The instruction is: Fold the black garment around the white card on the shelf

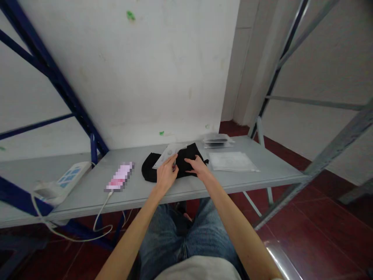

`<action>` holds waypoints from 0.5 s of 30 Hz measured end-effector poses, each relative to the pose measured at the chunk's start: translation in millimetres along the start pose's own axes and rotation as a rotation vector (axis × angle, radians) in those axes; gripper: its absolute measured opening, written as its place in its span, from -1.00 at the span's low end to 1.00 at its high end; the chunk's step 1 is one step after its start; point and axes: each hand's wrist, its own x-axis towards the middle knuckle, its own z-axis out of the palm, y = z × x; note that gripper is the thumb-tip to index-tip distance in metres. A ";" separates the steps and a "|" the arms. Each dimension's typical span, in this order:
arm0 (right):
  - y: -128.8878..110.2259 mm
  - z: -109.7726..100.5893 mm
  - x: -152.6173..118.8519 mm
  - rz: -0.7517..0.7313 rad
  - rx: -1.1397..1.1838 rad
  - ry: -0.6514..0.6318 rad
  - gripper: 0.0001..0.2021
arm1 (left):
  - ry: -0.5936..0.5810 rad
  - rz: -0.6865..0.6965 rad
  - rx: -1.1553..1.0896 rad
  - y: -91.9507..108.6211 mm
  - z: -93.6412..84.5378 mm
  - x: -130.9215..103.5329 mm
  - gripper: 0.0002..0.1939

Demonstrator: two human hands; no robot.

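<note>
Evidently the black garment (175, 165) is half-packed: a clear bag (167, 154) is pinched by the left hand (166, 175), while the garment is pressed flat by the open right hand (198, 166) (finished packs (217, 140) lie on the desk (262, 177)).

Two bare hands rest on a black cloth (166, 165) near the front edge of a grey surface (262, 175). The left hand (165, 174) pinches a clear plastic bag (167, 153); the right hand (198, 166) presses the cloth flat.

Phone (120, 177) lies left of garment (151, 169); bags (233, 161) lie right.
</note>
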 end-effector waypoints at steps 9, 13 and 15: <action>-0.1 0.1 3.3 -0.039 0.079 -0.092 -0.59 | -0.008 0.016 -0.041 1.4 0.0 -2.2 -0.39; 0.0 8.9 11.7 -0.040 0.056 -0.077 -0.63 | -0.001 0.051 -0.046 0.0 2.5 0.0 -0.39; 0.0 13.5 16.0 -0.034 0.024 -0.080 -0.65 | -0.016 0.076 -0.056 -4.7 3.3 1.3 -0.39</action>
